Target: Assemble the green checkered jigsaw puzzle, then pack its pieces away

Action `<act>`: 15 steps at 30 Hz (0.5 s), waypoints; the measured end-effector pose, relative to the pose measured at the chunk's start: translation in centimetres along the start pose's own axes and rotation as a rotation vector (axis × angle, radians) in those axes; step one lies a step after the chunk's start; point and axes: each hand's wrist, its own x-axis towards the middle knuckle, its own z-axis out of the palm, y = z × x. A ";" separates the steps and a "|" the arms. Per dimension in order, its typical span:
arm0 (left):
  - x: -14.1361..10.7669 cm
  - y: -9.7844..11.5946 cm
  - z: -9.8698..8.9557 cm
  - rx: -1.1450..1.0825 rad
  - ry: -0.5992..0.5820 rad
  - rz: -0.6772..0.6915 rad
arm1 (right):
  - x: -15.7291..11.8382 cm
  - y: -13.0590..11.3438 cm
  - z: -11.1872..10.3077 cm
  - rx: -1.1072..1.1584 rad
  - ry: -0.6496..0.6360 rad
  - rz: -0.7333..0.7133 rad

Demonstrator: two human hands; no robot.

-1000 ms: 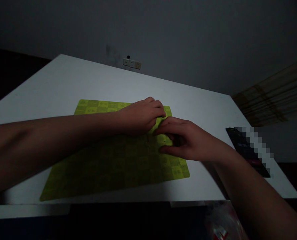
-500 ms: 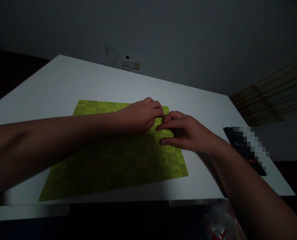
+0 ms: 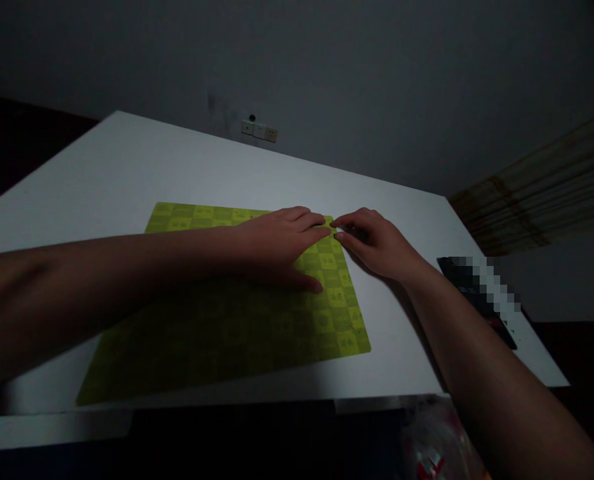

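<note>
A yellow-green checkered mat (image 3: 257,320) lies flat on the white table (image 3: 187,160). My left hand (image 3: 287,243) rests palm down on the mat's upper right part, fingers spread and thumb stretched toward the front. Just beyond its fingertips, my right hand (image 3: 371,240) is at the mat's far right corner. Its thumb and forefinger are bent close around the mat's edge, with a small gap between their tips. Whether that hand pinches the corner is hard to make out.
A dark flat object (image 3: 477,300), partly pixelated, lies at the table's right end. Wall sockets (image 3: 259,131) are behind the table. A clear plastic bag (image 3: 439,443) is below the front edge, near my right forearm.
My left hand has opened from a curled shape, spreading its fingers and thumb on the mat. My right hand has moved slightly away and right, its thumb and forefinger drawing closer together.
</note>
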 end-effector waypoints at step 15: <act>0.6 -1.5 0.8 -0.136 0.148 0.018 | -0.1 -0.1 0.1 0.027 -0.004 0.012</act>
